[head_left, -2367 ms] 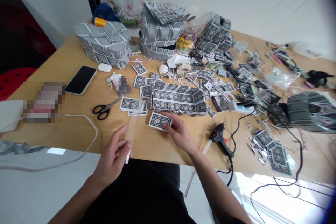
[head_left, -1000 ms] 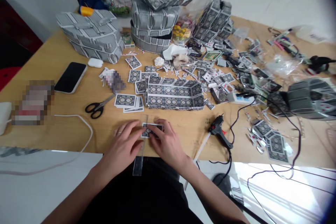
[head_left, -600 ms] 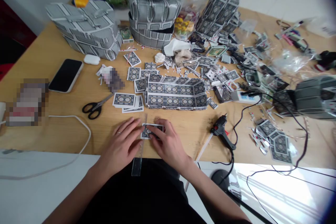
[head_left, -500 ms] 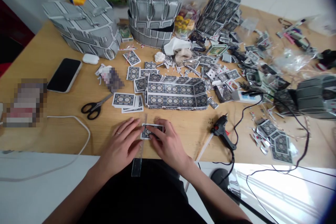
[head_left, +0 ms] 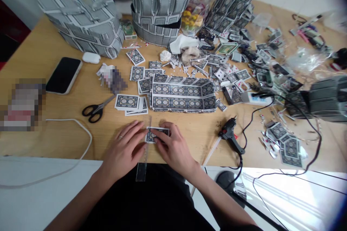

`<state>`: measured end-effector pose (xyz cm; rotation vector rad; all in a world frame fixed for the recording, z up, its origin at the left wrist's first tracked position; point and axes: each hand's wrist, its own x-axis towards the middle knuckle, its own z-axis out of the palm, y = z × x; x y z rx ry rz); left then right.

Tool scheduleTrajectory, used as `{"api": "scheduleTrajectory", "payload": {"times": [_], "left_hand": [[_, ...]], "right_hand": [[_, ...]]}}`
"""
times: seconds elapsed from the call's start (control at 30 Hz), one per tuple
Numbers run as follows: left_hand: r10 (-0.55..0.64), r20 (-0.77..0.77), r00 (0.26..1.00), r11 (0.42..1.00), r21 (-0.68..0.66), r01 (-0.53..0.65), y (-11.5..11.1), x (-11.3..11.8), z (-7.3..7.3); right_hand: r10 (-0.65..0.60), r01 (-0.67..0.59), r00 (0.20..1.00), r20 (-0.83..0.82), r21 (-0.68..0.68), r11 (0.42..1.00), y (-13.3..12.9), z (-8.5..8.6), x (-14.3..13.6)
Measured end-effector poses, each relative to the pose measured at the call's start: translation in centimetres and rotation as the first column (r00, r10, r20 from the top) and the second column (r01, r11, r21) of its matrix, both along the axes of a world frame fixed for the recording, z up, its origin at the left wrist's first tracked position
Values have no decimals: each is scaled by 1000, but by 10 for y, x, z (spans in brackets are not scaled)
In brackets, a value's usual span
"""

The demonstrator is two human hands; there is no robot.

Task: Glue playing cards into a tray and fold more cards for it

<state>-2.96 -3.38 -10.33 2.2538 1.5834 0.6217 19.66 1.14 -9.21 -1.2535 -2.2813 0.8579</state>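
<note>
A patterned playing card (head_left: 151,135) lies flat near the table's front edge, with a clear ruler (head_left: 141,171) across its left end and jutting over the edge. My left hand (head_left: 127,148) rests on the ruler, its fingers extended and its thumb at the ruler's side. On the card's right part is my right hand (head_left: 172,144), index finger stretched towards the ruler and thumb on the lower edge. Behind them stands an open tray made of cards (head_left: 183,95). A small pile of cards (head_left: 127,102) lies at its left.
Black scissors (head_left: 96,110) and a phone (head_left: 64,75) lie left. A black glue gun (head_left: 230,135) with a cable is on the right. Scattered cards and scraps, a power strip (head_left: 257,98) and woven grey bags (head_left: 86,25) fill the back and right.
The camera view has shifted slightly. Both hands, the card and the ruler keep nearly the same places relative to one another.
</note>
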Motion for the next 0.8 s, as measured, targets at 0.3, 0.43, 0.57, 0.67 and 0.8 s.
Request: {"api": "scheduleTrajectory", "payload": {"times": [0.3,0.43,0.57,0.67,0.8], "left_hand": [[2,5,1000,1000,-2,-2,1,1,1],[10,20,1000,1000,0,-10,1,0,1],[7,8,1000,1000,-2,-7,1,0,0],[2,-13,1000,1000,6,-2,1,0,-1],[1,-26,1000,1000,20,-1,1,0,-1]], "right_hand": [[2,-2,1000,8,3,1000,1,1,0],[2,-2,1000,3,-4,1000,0,1,0],[0,0,1000,6,-5,1000,0,1,0],[-4,4,1000,8,-1,1000,0,-1,0],[-4,3,1000,19,8,1000,0,-2,0]]}}
